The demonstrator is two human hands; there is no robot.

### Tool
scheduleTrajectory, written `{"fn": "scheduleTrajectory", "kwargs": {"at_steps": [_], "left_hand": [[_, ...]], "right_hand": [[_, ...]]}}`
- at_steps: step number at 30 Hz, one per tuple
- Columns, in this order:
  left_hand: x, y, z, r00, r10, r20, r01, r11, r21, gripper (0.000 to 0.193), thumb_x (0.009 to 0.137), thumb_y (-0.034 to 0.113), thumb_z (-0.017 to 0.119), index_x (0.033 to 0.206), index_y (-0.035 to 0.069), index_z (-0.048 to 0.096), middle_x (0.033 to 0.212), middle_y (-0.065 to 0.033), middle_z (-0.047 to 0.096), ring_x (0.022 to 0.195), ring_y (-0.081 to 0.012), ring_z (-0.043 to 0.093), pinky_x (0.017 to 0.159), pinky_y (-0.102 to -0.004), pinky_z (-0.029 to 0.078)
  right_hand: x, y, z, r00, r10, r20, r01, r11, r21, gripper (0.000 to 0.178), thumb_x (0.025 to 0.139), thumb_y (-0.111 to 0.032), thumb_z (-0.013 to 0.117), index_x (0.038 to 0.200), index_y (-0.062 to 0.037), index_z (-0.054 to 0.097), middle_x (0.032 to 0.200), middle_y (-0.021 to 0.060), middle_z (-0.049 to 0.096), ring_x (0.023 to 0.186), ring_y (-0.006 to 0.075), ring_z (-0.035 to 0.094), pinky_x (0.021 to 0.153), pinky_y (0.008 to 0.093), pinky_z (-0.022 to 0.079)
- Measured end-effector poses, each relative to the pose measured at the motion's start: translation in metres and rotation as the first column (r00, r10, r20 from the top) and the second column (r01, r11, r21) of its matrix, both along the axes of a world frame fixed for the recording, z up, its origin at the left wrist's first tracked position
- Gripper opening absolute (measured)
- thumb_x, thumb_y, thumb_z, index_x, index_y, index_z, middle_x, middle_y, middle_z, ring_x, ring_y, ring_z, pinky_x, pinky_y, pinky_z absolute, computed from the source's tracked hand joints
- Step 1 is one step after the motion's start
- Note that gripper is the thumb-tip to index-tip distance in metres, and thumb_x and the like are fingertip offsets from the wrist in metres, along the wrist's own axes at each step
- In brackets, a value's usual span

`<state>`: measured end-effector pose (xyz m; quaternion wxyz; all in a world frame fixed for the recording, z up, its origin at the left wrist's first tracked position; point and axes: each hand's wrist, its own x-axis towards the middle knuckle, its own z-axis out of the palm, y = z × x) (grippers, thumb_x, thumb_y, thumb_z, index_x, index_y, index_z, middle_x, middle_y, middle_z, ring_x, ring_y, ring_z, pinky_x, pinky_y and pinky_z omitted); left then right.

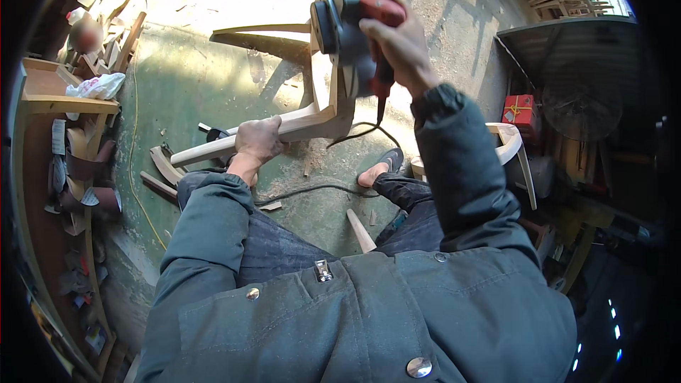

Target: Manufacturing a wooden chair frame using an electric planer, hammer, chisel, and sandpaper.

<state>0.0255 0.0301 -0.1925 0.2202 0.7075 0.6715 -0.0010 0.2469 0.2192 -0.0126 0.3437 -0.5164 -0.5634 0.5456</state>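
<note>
1. A bare wooden chair frame (298,117) is held tipped over at the centre of the frame; its pale leg is gripped by the left hand (259,140), whose fingers are closed around the rail.
2. A power planer (355,21) with a grey body and red handle is held at upper centre by the right hand (401,46), wrapped tight on the handle, the tool set against an upright member of the frame.
3. The work is judged to be midway: the frame is already assembled and its curved parts shaped, yet the wood is left raw and unfinished. How much surface has been smoothed cannot be told.
4. The timber is seen as pale, matt and gently curved; a black cable (312,188) is trailed across the dusty green floor (184,85).
5. Offcuts (162,170) are scattered at centre left, and a wooden shelf (53,99) with scraps is seen at the left edge.
</note>
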Motion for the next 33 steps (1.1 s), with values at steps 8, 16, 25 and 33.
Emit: {"fn": "scheduleTrajectory", "kwargs": {"at_steps": [8,16,25,33], "left_hand": [[0.009,0.004,0.004,1.000,0.013,0.005,-0.013,1.000,0.027,0.034,0.077,0.043,0.073,0.095,0.015,0.069,0.083,-0.0121,0.075,0.078,-0.0313,0.075,0.070,-0.0434,0.060],[0.009,0.004,-0.006,0.998,0.030,0.048,-0.035,0.995,0.097,0.034,0.073,0.042,0.076,0.093,0.015,0.071,0.081,-0.0123,0.074,0.076,-0.0311,0.074,0.068,-0.0434,0.059],[0.014,0.021,-0.011,0.999,0.004,0.044,-0.007,0.997,0.073,0.033,0.070,0.037,0.081,0.086,0.013,0.065,0.078,-0.0093,0.071,0.072,-0.0307,0.073,0.064,-0.0443,0.058],[0.010,0.027,-0.008,0.998,0.009,0.065,-0.013,0.998,0.062,0.030,0.071,0.033,0.081,0.087,0.013,0.063,0.078,-0.0083,0.070,0.072,-0.0295,0.072,0.063,-0.0431,0.057]], "right_hand": [[0.068,-0.276,-0.108,0.935,-0.302,0.184,0.254,0.936,0.242,0.056,0.085,-0.005,0.075,0.138,-0.0044,0.056,0.131,0.0134,0.062,0.122,0.0237,0.060,0.105,0.0353,0.048],[0.062,-0.268,-0.146,0.920,-0.360,0.159,0.313,0.914,0.260,0.055,0.087,-0.003,0.076,0.138,-0.0013,0.057,0.131,0.0142,0.064,0.118,0.0233,0.063,0.101,0.0342,0.050],[0.050,-0.211,-0.109,0.911,-0.366,0.191,0.295,0.901,0.320,0.055,0.086,-0.001,0.078,0.137,0.0000,0.056,0.127,0.0138,0.062,0.114,0.0209,0.063,0.098,0.0323,0.051],[0.026,-0.120,-0.038,0.952,-0.257,0.168,0.237,0.963,0.127,0.052,0.089,-0.002,0.076,0.137,-0.0033,0.058,0.129,0.0119,0.063,0.117,0.0201,0.062,0.101,0.0334,0.050]]}}
